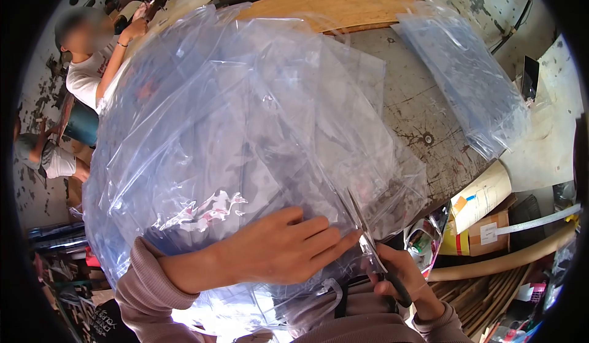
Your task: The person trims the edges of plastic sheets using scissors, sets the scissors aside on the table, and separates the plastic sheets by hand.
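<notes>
A large pile of clear, bluish plastic sheeting (pixel 245 116) covers most of the table before me. My left hand (pixel 288 245) lies across its near part, fingers curled on the plastic, the index finger reaching to the scissors. Metal scissors with a black handle (pixel 363 235) are in my right hand (pixel 405 272), at the near right edge of the sheeting. Their blades point away from me and stand slightly apart. A clear plastic strip or loop (pixel 331 294) hangs near my waist. Whether plastic lies between the blades is hard to see.
Folded clear plastic (pixel 460 76) rests on the worn tabletop (pixel 423 128) at right. Beyond is a wooden board (pixel 331 8). A cardboard box (pixel 491 235), a rolled paper and a long tube (pixel 509 260) stand right of me. Two other people (pixel 92 67) are at the left.
</notes>
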Available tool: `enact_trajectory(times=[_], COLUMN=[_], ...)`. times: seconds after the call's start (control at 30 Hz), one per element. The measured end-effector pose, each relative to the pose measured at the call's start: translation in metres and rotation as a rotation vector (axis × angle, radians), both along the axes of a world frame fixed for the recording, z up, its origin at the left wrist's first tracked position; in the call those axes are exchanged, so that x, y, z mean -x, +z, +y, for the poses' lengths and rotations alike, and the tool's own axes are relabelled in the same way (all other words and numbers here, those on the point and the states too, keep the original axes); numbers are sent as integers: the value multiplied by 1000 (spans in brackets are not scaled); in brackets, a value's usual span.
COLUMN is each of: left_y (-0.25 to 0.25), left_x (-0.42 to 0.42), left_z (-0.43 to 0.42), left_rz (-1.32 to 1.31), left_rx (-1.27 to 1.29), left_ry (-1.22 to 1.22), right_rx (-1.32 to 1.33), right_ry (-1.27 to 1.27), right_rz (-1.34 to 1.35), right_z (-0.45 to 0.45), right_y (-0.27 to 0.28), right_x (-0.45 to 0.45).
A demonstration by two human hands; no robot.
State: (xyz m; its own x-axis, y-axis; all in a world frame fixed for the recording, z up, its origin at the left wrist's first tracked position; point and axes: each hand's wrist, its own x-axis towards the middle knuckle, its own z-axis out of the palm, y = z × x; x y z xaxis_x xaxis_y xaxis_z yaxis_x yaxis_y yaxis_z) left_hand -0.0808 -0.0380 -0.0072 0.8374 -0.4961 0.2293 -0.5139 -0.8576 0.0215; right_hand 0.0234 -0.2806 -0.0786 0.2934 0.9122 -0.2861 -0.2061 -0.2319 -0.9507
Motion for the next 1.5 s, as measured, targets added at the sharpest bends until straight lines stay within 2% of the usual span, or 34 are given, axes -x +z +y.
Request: enact_trajectory(times=[0.33, 0.6, 1.23, 1.5], left_y=[-4, -7, -10, -6], left_x=[-1, -3, -1, -3], left_z=[1, 0, 1, 1], left_rz=[-2, -57, -40, -102], left_rx=[23, 23, 34, 93], left_ry=[3, 42, 46, 56], right_rx=[48, 40, 84, 82], right_ry=[-34, -73, -53, -25], right_rz=[7, 142, 63, 178], right_z=[-2, 0, 0, -2], right_y=[-1, 1, 9, 10], right_x=[-3, -3, -9, -11])
